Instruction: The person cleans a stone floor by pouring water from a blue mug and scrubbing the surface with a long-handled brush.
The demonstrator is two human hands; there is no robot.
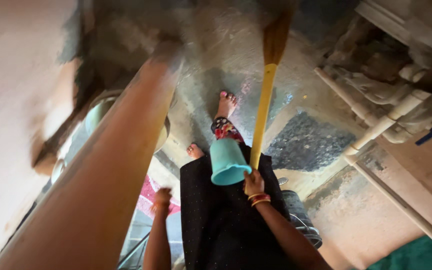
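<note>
My right hand (254,184) grips the yellow handle of a broom (262,117). The broom's brown bristle head points away over the wet floor. The same hand holds a teal plastic mug (227,162), tipped mouth-down against the handle. My left hand (162,196) hangs with curled fingers beside my black dress (216,220), close to a pink cloth (147,192). I cannot tell whether it holds anything. My bare feet (225,104) stand on the floor ahead.
A large blurred tan shape (106,170) crosses the left foreground; post or arm, I cannot tell. White pipes (376,127) with a blue valve handle (431,134) run along the right. A metal bucket (301,220) stands by my right side, and a round vessel (98,112) sits at the left.
</note>
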